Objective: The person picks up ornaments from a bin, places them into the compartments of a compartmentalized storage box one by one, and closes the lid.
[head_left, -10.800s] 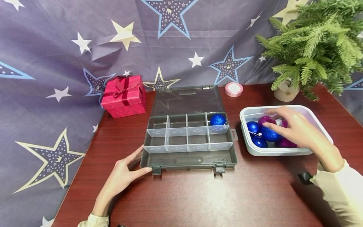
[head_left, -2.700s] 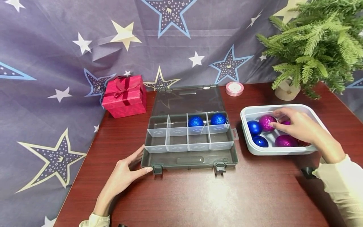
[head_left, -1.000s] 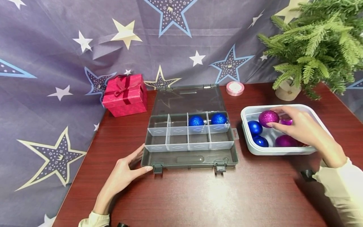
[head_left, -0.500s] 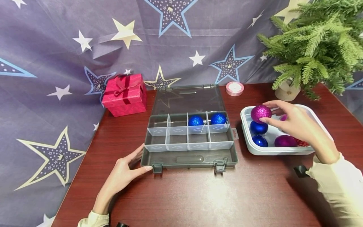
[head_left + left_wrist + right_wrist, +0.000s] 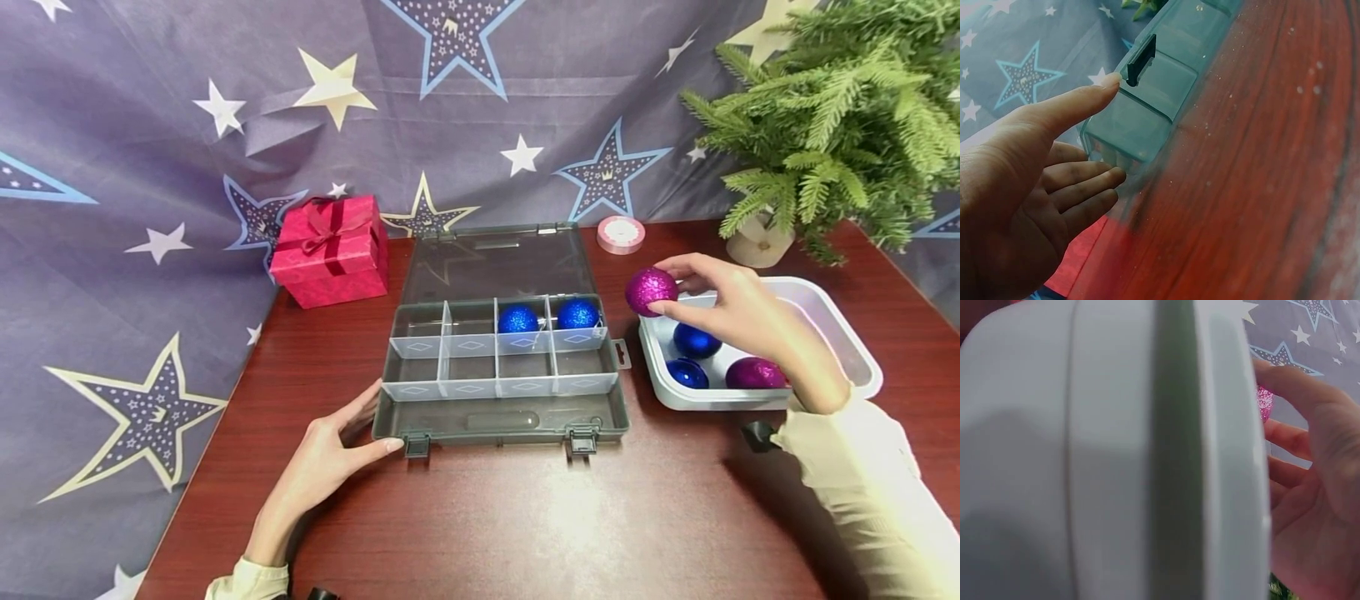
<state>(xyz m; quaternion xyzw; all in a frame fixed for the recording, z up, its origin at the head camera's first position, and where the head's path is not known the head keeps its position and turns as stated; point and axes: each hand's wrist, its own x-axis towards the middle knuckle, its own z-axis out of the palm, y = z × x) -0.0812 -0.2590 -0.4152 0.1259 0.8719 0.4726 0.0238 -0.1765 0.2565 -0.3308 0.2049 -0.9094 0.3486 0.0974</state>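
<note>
My right hand (image 5: 738,304) pinches a magenta glitter Christmas ball (image 5: 651,292) between thumb and fingers, above the left rim of the white plastic tub (image 5: 757,402). In the right wrist view the tub's wall covers most of that ball. A grey see-through compartment box (image 5: 498,433) lies with its lid (image 5: 498,267) tipped back. Two blue glitter balls sit in its back row: one ball (image 5: 577,316) in the far right compartment, the other ball (image 5: 517,321) just left of it. My left hand (image 5: 318,458) rests its extended fingers and thumb against the box's front left corner, beside a latch (image 5: 1141,60).
Inside the tub are two blue balls, a nearer one (image 5: 686,373) and a farther one (image 5: 697,340), plus a magenta ball (image 5: 753,373). Behind stand a red gift box (image 5: 330,254), a pink ribbon roll (image 5: 621,235) and a small fir tree (image 5: 825,142).
Over the last second my right hand has lifted the magenta ball out of the tub and carried it left. Earlier, a second blue glitter ball came into the box. My left hand stays put.
</note>
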